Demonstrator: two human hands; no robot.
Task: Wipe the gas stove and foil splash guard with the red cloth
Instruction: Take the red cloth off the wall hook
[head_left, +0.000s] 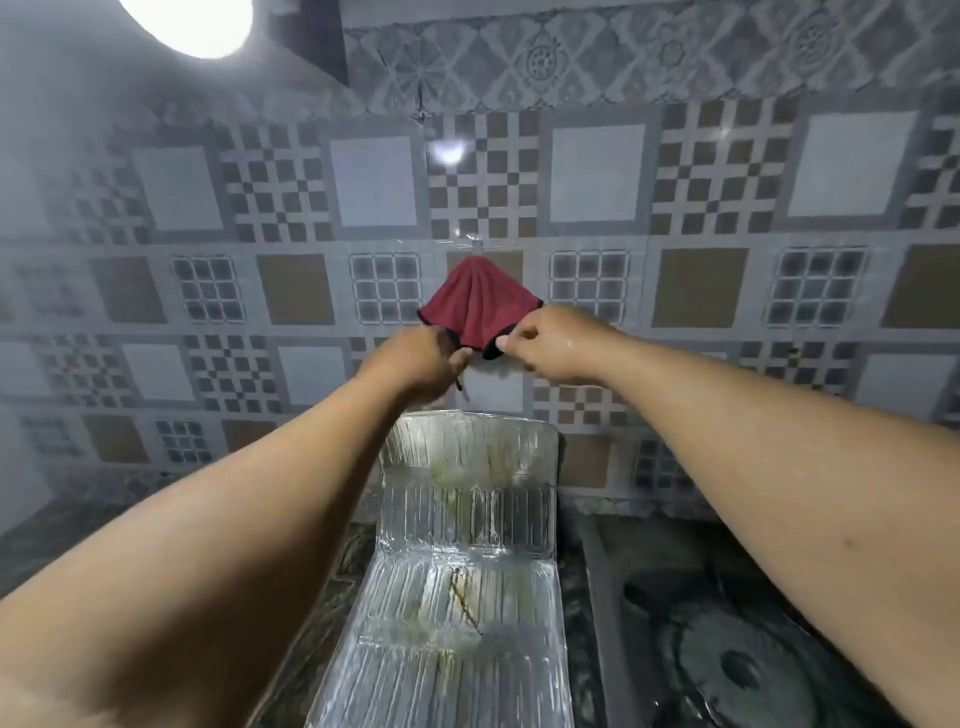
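The red cloth hangs from a hook on the tiled wall, spread out like a tent. My left hand pinches its lower left edge, and my right hand pinches its lower right corner. Both arms reach up and forward. Below the hands stands the foil splash guard, ribbed and shiny, with yellowish grease stains and a dark streak down its middle. The gas stove lies at the lower right, dark, with a round burner partly hidden by my right forearm.
Patterned grey and brown tiles cover the wall behind. A bright round lamp glares at the top left. A dark marbled counter runs left of the foil guard.
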